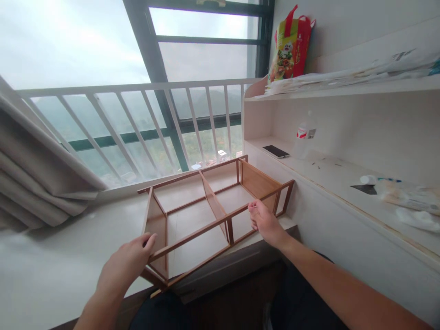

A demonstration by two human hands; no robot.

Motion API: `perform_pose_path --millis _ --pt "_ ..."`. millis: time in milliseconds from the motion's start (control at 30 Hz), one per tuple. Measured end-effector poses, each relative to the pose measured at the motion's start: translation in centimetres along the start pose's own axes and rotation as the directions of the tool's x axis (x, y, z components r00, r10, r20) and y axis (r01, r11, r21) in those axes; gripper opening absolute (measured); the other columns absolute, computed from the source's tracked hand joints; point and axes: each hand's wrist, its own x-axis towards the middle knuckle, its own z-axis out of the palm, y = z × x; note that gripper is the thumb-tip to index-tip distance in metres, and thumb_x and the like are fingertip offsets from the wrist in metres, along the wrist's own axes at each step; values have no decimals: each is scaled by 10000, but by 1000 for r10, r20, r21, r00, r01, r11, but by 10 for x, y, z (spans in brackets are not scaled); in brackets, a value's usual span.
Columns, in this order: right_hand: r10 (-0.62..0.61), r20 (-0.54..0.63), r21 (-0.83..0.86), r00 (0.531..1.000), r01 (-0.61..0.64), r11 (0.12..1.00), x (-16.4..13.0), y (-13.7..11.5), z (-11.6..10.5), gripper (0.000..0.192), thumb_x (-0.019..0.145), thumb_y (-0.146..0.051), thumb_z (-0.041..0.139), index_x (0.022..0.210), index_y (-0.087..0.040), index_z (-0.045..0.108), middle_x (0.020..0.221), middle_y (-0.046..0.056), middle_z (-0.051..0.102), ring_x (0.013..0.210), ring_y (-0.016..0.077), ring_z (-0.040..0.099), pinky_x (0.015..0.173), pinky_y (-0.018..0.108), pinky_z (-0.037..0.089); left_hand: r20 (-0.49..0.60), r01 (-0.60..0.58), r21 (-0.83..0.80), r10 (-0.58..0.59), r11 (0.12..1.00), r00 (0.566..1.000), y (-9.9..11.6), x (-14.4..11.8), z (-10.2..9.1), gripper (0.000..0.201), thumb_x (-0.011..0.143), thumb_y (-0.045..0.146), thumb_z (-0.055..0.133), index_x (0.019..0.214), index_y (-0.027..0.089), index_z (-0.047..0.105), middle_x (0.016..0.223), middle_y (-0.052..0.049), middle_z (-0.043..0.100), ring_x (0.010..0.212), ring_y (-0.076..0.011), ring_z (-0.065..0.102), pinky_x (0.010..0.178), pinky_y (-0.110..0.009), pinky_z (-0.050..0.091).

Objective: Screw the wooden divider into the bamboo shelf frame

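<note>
A brown wooden shelf rack (192, 234) lies on its side on the white window ledge. It has slim rails, end panels and a middle board. My left hand (127, 259) is closed at the rack's near left corner, its thumb by the end of the upper rail; the fingers are partly hidden. My right hand (264, 222) is closed in a pinch at the front upper rail, to the right of the middle board. Whatever sits between its fingertips is too small or hidden to make out.
White railings (154, 87) and a window stand behind the ledge; a grey curtain (41, 174) hangs at left. On the right, a white shelf unit (330, 174) holds a phone (276, 151), a clear bottle (302, 137), small dark pieces, plastic wrapping (409, 197) and a red-green bag (290, 48).
</note>
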Motion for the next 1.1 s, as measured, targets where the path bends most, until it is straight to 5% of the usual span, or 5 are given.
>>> perform_pose_path --millis 200,467,767,1100 --pt "133 92 151 987 -146 978 -42 48 44 317 898 -561 512 848 -254 453 579 -88 283 470 102 252 428 222 279 28 -3 32 3 999 1000 9 -11 -3 455 926 490 291 919 273 691 958 -78 735 903 -265 660 697 -301 415" --pt "152 173 257 973 -194 947 -59 75 91 248 899 -495 550 880 -260 475 605 -70 382 490 117 362 477 257 362 -37 48 28 -47 998 998 12 -15 6 455 909 502 353 783 245 706 854 -77 729 820 -234 642 672 -282 411" --pt "175 385 160 906 -252 954 -77 105 130 274 915 -517 517 883 -248 477 639 -47 498 533 139 514 487 251 353 -54 66 -1 -66 998 996 8 -15 14 464 915 493 361 761 229 711 813 -90 717 779 -234 623 679 -300 408" --pt "107 414 129 904 -174 976 -58 124 185 209 926 -452 465 883 -248 462 629 -32 574 621 183 570 678 342 479 63 -10 -133 18 991 998 3 -17 4 491 919 578 357 881 214 685 839 -75 698 786 -226 606 700 -298 409"
